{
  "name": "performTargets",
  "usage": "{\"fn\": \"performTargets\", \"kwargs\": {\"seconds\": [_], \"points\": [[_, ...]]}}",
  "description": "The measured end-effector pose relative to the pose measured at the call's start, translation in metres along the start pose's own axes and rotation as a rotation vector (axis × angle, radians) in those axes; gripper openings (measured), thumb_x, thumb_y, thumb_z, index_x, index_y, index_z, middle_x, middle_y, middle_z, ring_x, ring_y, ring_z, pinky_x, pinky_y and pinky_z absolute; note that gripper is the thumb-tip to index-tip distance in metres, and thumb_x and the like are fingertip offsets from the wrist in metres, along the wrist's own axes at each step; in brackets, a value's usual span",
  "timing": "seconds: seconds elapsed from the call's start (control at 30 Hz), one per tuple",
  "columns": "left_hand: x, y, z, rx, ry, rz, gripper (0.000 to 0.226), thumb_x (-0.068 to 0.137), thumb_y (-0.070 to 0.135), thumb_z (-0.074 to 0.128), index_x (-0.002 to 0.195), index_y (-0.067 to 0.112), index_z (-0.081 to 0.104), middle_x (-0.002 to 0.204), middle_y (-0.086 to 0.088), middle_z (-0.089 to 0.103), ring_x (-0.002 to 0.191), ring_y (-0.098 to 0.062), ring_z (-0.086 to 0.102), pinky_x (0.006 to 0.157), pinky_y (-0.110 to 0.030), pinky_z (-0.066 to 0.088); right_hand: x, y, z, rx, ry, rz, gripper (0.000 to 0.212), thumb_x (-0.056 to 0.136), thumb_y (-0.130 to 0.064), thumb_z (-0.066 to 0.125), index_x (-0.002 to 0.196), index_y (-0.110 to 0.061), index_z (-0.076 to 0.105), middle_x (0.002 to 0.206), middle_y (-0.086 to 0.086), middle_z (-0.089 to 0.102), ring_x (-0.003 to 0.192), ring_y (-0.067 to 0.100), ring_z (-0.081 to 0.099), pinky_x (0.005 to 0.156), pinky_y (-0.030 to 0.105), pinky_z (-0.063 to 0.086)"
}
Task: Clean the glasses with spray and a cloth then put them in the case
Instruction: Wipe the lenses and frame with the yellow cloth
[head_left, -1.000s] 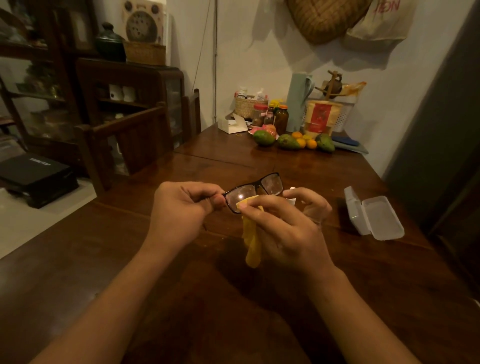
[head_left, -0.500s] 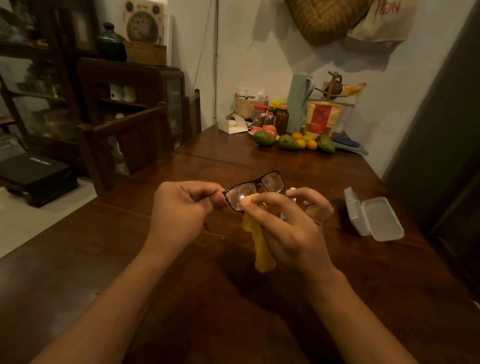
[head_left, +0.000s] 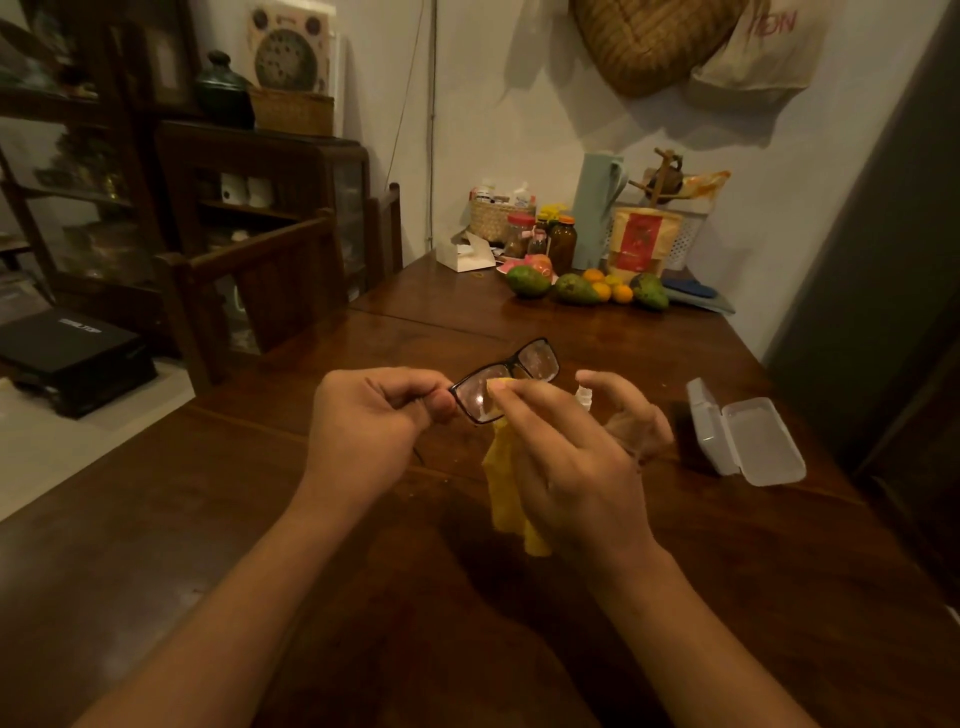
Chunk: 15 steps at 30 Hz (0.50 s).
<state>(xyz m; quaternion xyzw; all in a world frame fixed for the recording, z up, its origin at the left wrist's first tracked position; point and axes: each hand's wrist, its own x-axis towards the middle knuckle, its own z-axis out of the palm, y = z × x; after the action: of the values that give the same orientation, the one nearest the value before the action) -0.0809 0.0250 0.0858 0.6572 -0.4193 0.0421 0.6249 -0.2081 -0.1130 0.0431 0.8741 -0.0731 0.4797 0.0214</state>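
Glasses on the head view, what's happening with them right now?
A person sits at a wooden table cleaning black-framed glasses. The left hand pinches the frame at one end, holding it above the table. The right hand presses a yellow cloth against the nearer lens; the rest of the cloth hangs below. A small white spray bottle stands just behind the right hand. The white glasses case lies open and empty on the table to the right.

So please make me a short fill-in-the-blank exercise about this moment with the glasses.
1. The left hand holds the ____ by one end.
2. The right hand presses a ____ cloth on the lens.
3. The case lies on the table with its lid ____.

Missing words: glasses; yellow; open
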Motion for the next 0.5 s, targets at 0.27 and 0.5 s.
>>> {"fn": "performTargets", "kwargs": {"seconds": [0.27,0.5], "points": [[0.000,-0.002,-0.001,-0.015,0.033,0.007,0.027,0.078,-0.007,0.069,0.070,0.018,0.075,0.064,0.010,0.073,0.064,0.003,0.065,0.063,-0.011,0.051,-0.003,0.001,-0.001,0.112,-0.050,-0.001,0.037,0.102,-0.021,0.051,0.138,-0.023,0.056,0.143,-0.007,0.054,0.126,0.032,0.055,0.089,0.054,0.050],[-0.001,0.000,0.001,-0.023,-0.005,0.039,0.037,0.077,-0.008,0.069,0.068,0.028,0.073,0.073,0.010,0.074,0.064,0.002,0.066,0.063,-0.015,0.052,0.004,-0.001,0.000,0.116,-0.138,0.096,0.047,0.102,-0.028,0.043,0.147,-0.035,0.034,0.152,-0.013,0.042,0.138,0.027,0.043,0.096,0.055,0.045]]}}
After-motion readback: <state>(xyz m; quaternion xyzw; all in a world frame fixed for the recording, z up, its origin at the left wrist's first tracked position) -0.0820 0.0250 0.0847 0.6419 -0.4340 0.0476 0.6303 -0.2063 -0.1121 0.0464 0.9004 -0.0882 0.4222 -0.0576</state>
